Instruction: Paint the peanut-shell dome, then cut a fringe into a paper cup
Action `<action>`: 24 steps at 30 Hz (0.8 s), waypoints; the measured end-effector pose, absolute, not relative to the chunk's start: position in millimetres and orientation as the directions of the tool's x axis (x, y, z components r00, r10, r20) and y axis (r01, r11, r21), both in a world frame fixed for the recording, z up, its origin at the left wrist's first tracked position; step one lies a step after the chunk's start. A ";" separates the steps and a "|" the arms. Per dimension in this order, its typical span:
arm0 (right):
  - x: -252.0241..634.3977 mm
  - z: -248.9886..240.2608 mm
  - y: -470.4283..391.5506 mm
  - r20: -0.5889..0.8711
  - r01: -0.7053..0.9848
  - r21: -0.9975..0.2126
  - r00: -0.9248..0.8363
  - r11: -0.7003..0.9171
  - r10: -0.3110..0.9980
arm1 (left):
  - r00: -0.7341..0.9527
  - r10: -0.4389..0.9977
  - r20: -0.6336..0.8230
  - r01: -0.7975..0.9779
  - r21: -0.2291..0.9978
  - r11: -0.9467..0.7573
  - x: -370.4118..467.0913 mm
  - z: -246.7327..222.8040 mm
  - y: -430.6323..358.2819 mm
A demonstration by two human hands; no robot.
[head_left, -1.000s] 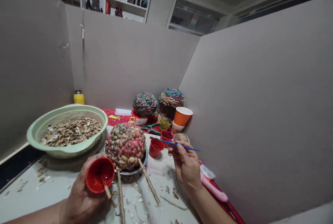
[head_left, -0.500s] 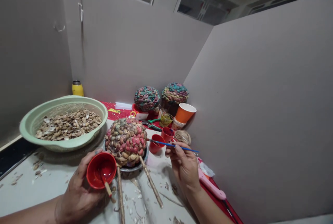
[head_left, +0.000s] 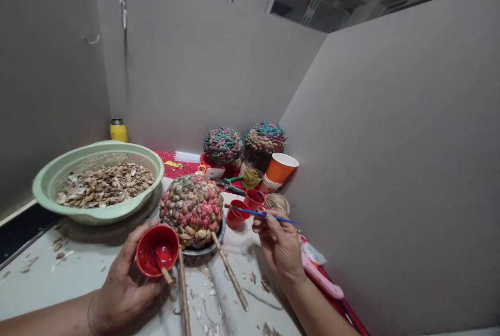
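My left hand [head_left: 127, 278] is wrapped round a red cup [head_left: 145, 252], tilted so that a little red liquid and a wooden stick [head_left: 167, 276] show inside it. Between the fingertips of my right hand [head_left: 279, 245] is a thin blue paintbrush [head_left: 279, 218], its tip pointing left, just short of a dome covered in nut shells [head_left: 191, 211]. Patches of the dome are red or pink, while others stay brown. It rests in a round metal dish [head_left: 221, 234], with two wooden sticks [head_left: 230, 271] reaching toward me from its near side.
A green colander [head_left: 42, 190] full of shells stands left. Two multicoloured shell domes [head_left: 223, 146] sit at the back. Right of the dome are two more red cups [head_left: 237, 215], an orange paper cup [head_left: 279, 168], twine [head_left: 277, 203] and a pink-handled tool [head_left: 322, 280]. Shell bits litter the table.
The paintbrush tip has moved slightly away from the dome's right side, leaving a small gap. My left hand still holds the cup, and the whole view has shifted a little.
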State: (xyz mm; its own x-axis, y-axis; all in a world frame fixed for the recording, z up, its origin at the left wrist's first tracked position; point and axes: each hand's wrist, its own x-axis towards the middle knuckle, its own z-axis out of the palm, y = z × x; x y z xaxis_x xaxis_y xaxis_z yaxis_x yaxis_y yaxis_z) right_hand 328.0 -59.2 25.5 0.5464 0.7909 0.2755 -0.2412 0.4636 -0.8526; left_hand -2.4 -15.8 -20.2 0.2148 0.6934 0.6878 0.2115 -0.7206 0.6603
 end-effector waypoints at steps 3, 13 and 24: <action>328.1 23.0 -60.1 0.261 -0.248 -0.862 0.532 0.443 0.806 | 0.241 0.696 0.676 0.241 0.653 -0.718 -5.7 -25.4 -15.6; 322.1 29.0 -65.3 0.236 -0.293 -0.861 0.494 0.416 0.837 | 0.219 0.727 0.651 0.229 0.689 -0.687 -5.5 -17.8 -12.0; 317.8 34.0 -66.7 0.262 -0.297 -0.853 0.465 0.428 0.845 | 0.218 0.725 0.654 0.215 0.692 -0.689 -2.5 -4.7 -19.0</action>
